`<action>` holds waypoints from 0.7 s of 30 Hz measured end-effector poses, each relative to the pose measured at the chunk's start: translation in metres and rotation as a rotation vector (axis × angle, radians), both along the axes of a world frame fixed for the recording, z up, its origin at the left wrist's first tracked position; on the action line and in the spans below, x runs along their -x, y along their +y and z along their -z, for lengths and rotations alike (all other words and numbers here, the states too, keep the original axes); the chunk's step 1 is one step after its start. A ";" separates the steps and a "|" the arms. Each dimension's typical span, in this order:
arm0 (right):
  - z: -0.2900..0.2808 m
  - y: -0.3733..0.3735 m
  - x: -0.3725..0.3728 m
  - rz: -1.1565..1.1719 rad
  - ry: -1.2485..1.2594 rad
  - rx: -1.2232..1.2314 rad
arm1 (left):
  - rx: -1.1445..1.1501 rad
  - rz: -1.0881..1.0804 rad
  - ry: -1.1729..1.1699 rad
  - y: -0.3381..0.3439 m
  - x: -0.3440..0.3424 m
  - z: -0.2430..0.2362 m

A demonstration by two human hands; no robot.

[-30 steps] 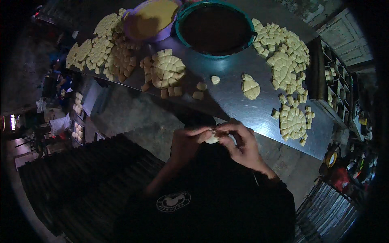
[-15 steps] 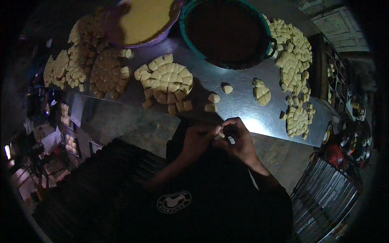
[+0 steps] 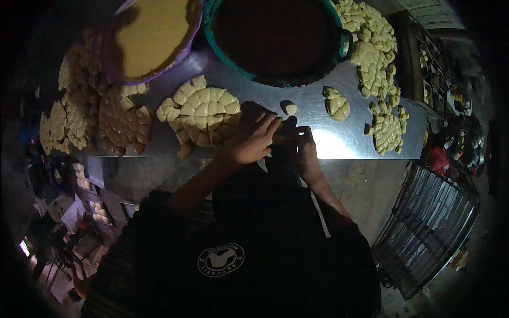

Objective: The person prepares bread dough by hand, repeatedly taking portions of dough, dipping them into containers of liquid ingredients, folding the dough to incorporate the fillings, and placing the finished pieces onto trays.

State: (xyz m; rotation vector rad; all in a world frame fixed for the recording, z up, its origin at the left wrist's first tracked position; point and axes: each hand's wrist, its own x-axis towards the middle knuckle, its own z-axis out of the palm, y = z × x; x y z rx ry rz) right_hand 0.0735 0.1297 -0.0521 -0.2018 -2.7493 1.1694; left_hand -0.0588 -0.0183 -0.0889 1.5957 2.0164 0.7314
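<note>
My left hand (image 3: 254,139) is at the near edge of the steel table (image 3: 333,146), fingers bent and bunched, their tips partly hidden. Just right of it my right hand (image 3: 306,150) has curled fingers in shadow; whatever either holds is hidden. A single pale dough piece (image 3: 290,108) lies just beyond them. Left of my hands is a round mass of glossy, cut dough pieces (image 3: 204,108); to the right sit a small clump (image 3: 335,105) and a larger cluster (image 3: 386,132).
A purple basin of yellow mixture (image 3: 151,37) and a green basin of dark contents (image 3: 273,37) stand at the back. More dough (image 3: 71,122) covers both table ends. A wooden rack (image 3: 421,63) stands at the right, stacked metal trays (image 3: 424,228) below it, trays of dough balls (image 3: 98,211) at lower left.
Both hands have risen toward the table edge, my left one higher and turned back upward. The pale piece pinched between them earlier is now hidden. The view has shifted, bringing the table level.
</note>
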 end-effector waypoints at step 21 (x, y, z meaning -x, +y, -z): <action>-0.022 0.089 -0.040 0.130 0.293 0.508 | -0.069 -0.568 -0.123 0.042 -0.072 -0.062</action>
